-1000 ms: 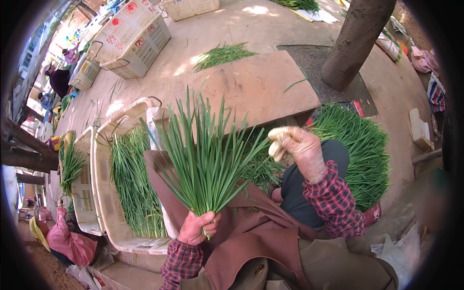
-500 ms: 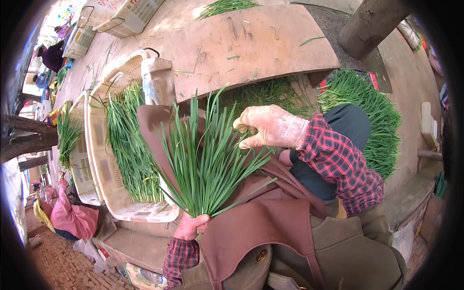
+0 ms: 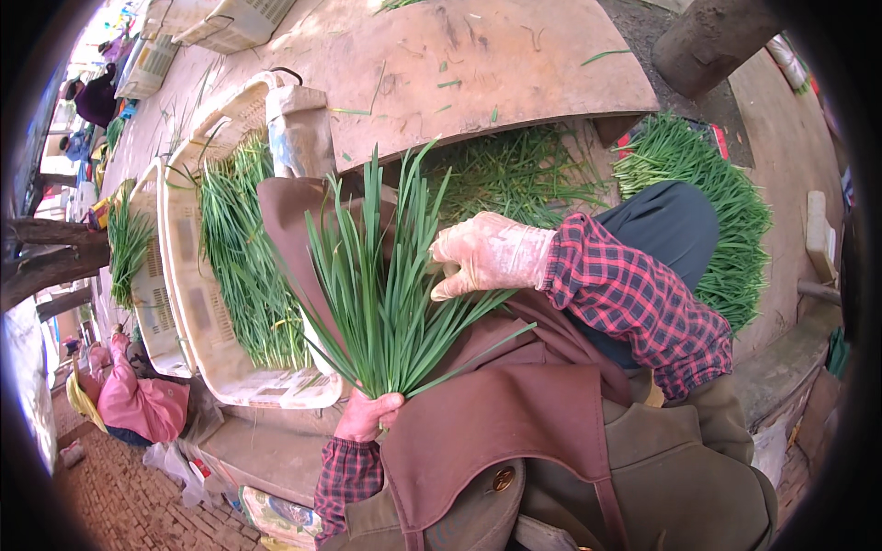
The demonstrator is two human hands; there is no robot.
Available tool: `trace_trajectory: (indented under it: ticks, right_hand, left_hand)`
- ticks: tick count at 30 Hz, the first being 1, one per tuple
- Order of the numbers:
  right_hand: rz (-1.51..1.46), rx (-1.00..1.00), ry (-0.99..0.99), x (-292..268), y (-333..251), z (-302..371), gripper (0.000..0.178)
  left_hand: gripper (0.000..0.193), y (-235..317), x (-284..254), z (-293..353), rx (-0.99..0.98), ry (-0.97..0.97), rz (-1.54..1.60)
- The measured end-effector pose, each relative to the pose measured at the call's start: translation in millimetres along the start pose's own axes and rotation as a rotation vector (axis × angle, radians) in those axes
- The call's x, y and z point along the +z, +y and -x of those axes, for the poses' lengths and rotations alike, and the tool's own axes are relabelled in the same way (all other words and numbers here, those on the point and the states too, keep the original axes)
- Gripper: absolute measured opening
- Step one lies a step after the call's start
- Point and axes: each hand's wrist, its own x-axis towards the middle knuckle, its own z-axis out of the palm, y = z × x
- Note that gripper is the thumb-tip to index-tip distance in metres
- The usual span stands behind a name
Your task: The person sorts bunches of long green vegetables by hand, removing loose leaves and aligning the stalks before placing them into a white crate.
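A fanned bunch of garlic chives (image 3: pixel 381 294) stands up from my bare left hand (image 3: pixel 367 415), which is closed around its base over my lap. The long green blades spread upward and outward. At the right side of the blades is my right hand (image 3: pixel 491 255), in a pale, stained glove. Its fingers are curled and the thumb stands apart from them, with a gap between. The fingertips reach the outer blades; whether they touch them is unclear. I see nothing held in that hand. A brown apron (image 3: pixel 496 427) covers my lap beneath the bunch.
Left of my lap, a cream plastic crate (image 3: pixel 276 390) holds more chives. A wooden board (image 3: pixel 487 73) with scraps lies ahead, loose chives (image 3: pixel 524 170) beneath its near edge. A large chive pile (image 3: pixel 735 220) is at right, near a tree trunk (image 3: pixel 707 55). A person in pink (image 3: pixel 147 399) sits far left.
My right hand has moved left and slightly down, closer to the blades. The left hand still grips the bunch, a little higher in the picture. The whole view has shifted slightly.
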Motion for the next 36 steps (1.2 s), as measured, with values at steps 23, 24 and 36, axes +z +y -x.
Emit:
trace_trajectory:
  ticks: [23, 24, 36]
  right_hand:
    - [-0.653, 0.628, 0.749, 9.8, 25.2, 25.2, 0.011]
    - [0.016, 0.259, 0.837, 14.7, 39.6, 30.1, 0.014]
    - [-0.065, 0.031, 0.726, 39.5, -17.6, 8.9, 0.023]
  left_hand:
    - [0.041, 5.6, 15.7, 0.9, 0.075, -0.009, 0.062]
    - [0.040, 5.3, 17.0, 0.4, 0.090, -0.026, 0.081]
    - [0.037, 18.2, 32.8, -1.0, 0.077, -0.063, 0.124]
